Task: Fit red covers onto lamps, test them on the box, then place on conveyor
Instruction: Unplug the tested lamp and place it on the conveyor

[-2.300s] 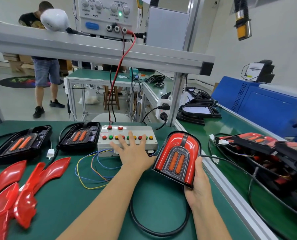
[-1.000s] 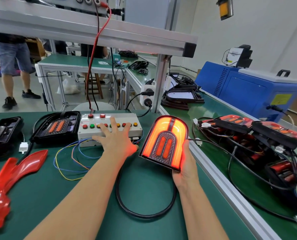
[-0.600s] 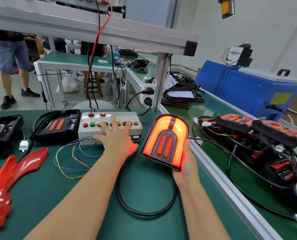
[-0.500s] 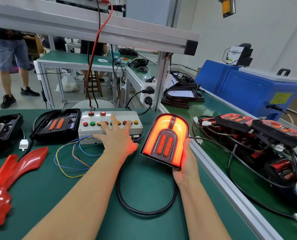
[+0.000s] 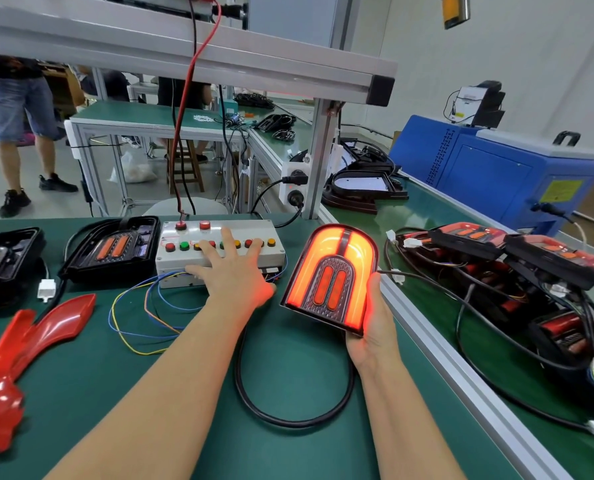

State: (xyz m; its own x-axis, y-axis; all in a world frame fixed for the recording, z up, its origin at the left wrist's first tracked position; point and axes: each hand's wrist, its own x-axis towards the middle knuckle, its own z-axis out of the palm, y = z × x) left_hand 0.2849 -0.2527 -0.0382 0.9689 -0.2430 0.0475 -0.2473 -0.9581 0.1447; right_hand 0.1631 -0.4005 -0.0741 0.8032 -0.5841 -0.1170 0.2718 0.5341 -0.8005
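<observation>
The covered lamp point(image 5: 332, 277) is lit, its arched border glowing orange-red around two red oval bars, and it is held tilted up off the green bench point(image 5: 288, 368) just right of the test box point(image 5: 219, 249). It is gripped from below and from its right edge by the right hand point(image 5: 373, 327), whose thumb is laid along the lamp's side while the remaining fingers are hidden behind the housing. A black cable point(image 5: 288, 415) is looped on the bench beneath the lamp. The left hand point(image 5: 231, 275) is spread flat on the test box, with straight fingers pressed over the row of coloured buttons; which button is being pushed cannot be told. Thin blue and yellow wires point(image 5: 139, 317) are trailed from the box front across the bench. Two uncovered black lamp housings point(image 5: 113, 251) are set to the left of the box, and loose red covers point(image 5: 29, 344) are laid at the near left. A red lead point(image 5: 188, 109) is dropped from above to the box top. Beyond the aluminium rail, finished lamps point(image 5: 496, 244) with tangled wiring are piled on the conveyor point(image 5: 423, 209), beside a blue machine point(image 5: 496, 174).
</observation>
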